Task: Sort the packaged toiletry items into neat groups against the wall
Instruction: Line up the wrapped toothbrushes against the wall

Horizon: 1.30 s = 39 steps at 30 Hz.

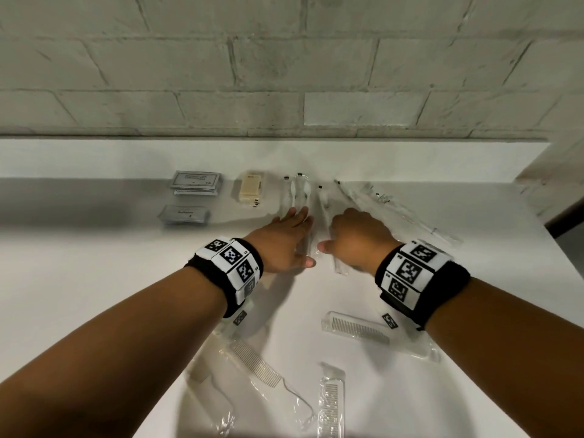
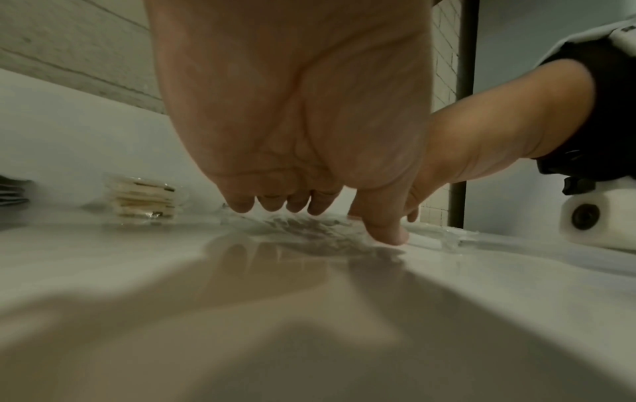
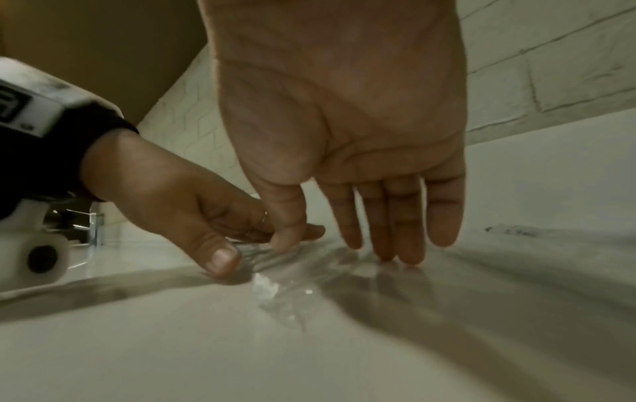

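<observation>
Far to my left by the brick wall lie grey sachets, their print too blurred to read, then a cream soap stack in clear wrap. Next, my left hand lies flat, fingers straight and pressing the wrapped toothbrushes, whose long axes run from me toward the wall, bristle ends far. Beside it my right hand presses extended fingertips on another clear toothbrush packet, gripping nothing. Further right, a slim wrapped item slants across the white counter. Nearer me, three packaged combs lie scattered below my wrists, pointing different ways.
</observation>
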Available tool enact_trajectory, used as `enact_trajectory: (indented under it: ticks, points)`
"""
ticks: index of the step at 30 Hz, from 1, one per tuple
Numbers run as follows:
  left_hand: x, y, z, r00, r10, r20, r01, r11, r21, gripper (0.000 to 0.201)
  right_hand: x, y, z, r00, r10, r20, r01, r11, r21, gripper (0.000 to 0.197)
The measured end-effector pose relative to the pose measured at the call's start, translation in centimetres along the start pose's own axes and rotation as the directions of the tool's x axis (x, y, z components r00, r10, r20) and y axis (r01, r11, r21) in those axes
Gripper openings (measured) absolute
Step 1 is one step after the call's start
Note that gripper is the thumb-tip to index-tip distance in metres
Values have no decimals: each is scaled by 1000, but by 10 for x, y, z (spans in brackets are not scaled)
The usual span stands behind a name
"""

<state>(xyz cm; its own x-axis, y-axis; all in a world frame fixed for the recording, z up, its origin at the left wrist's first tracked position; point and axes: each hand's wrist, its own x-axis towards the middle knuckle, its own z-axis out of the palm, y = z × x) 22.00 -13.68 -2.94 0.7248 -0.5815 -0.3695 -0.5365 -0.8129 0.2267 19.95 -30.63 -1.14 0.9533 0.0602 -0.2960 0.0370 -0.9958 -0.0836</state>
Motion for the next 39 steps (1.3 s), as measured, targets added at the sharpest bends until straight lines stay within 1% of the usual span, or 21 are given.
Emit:
enact_trajectory:
  ticks: [1, 3, 4, 7, 10, 12, 14, 15, 18, 21, 23, 24, 26, 28, 30, 33, 35, 38, 39]
  points:
    - [0, -1, 0, 1000, -3, 4, 3, 1000, -7, 93, 3, -1, 0, 999, 52, -2, -52, 999, 3, 58]
    - [0, -2, 0, 1000, -8, 10, 8, 1000, -22, 94, 7, -1, 0, 995, 95, -3, -95, 995, 40, 62]
    - [0, -2, 0, 1000, -10, 10, 11, 999, -32, 94, 10, -2, 0, 996, 88, -8, -87, 994, 67, 60]
    - [1, -2, 0, 1000, -12, 10, 12, 998, -64, 96, 15, -6, 2, 999, 46, -8, -44, 988, 147, 45]
    - [1, -1, -2, 1000, -7, 15, 8, 999, -43, 94, 24, -9, -2, 999, 9, 35, -14, 990, 141, 30]
    - [2, 0, -3, 1000, -5, 26, 5, 1000, -9, 94, 26, -11, -9, 998, 23, 54, -35, 973, 230, 29]
    - [3, 1, -3, 999, -8, 31, 8, 1000, 4, 94, 27, -15, -13, 996, 40, 82, -61, 960, 272, 31]
    - [4, 1, -3, 999, -9, 33, 9, 1000, 4, 95, 27, -16, -12, 997, 32, 75, -51, 963, 264, 33]
    - [3, 1, -2, 1000, -13, 24, 13, 1000, -2, 95, 24, -8, -6, 999, 50, 7, -50, 969, 241, 38]
    - [1, 1, -5, 1000, -2, -13, 2, 1000, 3, 95, 17, 18, -4, 983, 119, -136, -87, 971, 223, 40]
    - [1, 4, -7, 999, 28, -45, -27, 999, 24, 95, 10, 36, -13, 968, 176, -180, -146, 975, 166, 38]
    - [2, 5, -7, 997, 48, -55, -45, 998, 41, 95, 7, 45, -17, 964, 224, -145, -205, 970, 132, 39]
    - [5, 10, -7, 996, 72, -53, -69, 995, 70, 92, 6, 58, -20, 952, 307, 0, -306, 948, 93, 38]
    - [7, 13, -6, 997, 68, -25, -65, 995, 77, 89, 7, 61, -20, 936, 331, 121, -341, 938, 65, 33]
    - [9, 14, -5, 999, 45, 3, -46, 996, 70, 87, 8, 58, -18, 941, 306, 146, -318, 946, 63, 35]
    - [10, 14, -3, 1000, 19, 17, -20, 999, 48, 87, 13, 44, -15, 982, 168, 89, -178, 977, 117, 27]
    - [9, 15, -1, 1000, 14, 11, -14, 999, 36, 88, 17, 33, -11, 993, 100, 70, -109, 985, 136, 27]
    - [9, 16, -2, 1000, 14, 12, -15, 999, 32, 88, 19, 21, -4, 998, 66, -15, -63, 990, 127, 30]
    - [9, 16, -3, 1000, 13, 14, -13, 999, 32, 88, 18, 18, -3, 998, 54, -20, -51, 993, 102, 32]
